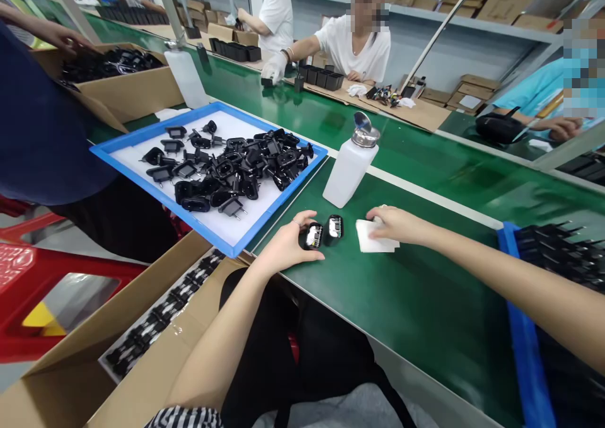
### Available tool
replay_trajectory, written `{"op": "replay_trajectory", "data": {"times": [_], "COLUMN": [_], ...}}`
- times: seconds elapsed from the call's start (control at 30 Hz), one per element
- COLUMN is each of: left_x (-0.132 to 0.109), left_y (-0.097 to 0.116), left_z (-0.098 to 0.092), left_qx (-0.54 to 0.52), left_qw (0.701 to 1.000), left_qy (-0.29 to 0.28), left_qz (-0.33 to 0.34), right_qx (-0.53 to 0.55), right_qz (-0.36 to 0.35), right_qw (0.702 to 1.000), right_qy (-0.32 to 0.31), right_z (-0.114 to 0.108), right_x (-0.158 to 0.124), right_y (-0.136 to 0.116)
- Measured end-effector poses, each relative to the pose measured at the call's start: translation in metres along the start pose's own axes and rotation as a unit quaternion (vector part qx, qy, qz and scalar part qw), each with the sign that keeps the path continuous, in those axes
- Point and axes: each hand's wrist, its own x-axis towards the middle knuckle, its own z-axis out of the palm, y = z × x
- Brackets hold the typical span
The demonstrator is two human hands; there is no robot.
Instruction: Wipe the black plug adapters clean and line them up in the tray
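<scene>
My left hand (pixel 286 245) is curled around a black power adapter housing (pixel 312 236), whose open end shows white and metallic parts inside. Just right of it, a second black adapter housing (pixel 334 229) stands on the green work surface with similar insides showing. My right hand (pixel 392 225) presses its fingers on a folded white wipe (pixel 375 239) at the table. Behind both housings stands a white pump bottle (pixel 350 171) with its metal lid tilted up.
A blue-rimmed tray (pixel 227 249) of black plug pieces (pixel 236 163) lies left. Another blue tray (pixel 517 340) with black parts stands right. An open carton (pixel 155 352) of adapters sits below the table edge. Co-workers (pixel 354 43) work across the line; one person (pixel 42 113) stands left.
</scene>
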Motion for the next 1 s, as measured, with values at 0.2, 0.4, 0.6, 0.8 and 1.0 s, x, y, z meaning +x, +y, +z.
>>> {"op": "replay_trajectory", "data": {"times": [0.2, 0.4, 0.6, 0.8, 1.0], "left_x": [-0.003, -0.004, -0.005, -0.003, -0.01], "left_y": [-0.005, -0.002, 0.004, 0.0, 0.005], "left_z": [0.004, 0.001, 0.0, -0.002, -0.012], "left_qx": [-0.074, -0.055, -0.05, -0.004, 0.113], "left_qw": [0.997, 0.998, 0.999, 1.0, 0.993], "left_qy": [0.011, 0.021, 0.015, -0.008, 0.008], "left_qz": [0.016, -0.019, -0.009, 0.011, 0.03], "right_qx": [-0.021, -0.014, 0.033, 0.176, 0.256], "right_qz": [-0.023, -0.2, -0.353, -0.245, 0.023], "right_qw": [0.991, 0.949, 0.897, 0.942, 0.964], "right_qy": [0.127, 0.245, 0.264, 0.149, 0.062], "right_z": [-0.022, 0.009, 0.043, 0.013, -0.014], "right_x": [-0.014, -0.007, -0.022, -0.048, -0.039], "right_y": [-0.044, -0.103, -0.106, -0.077, -0.012]}}
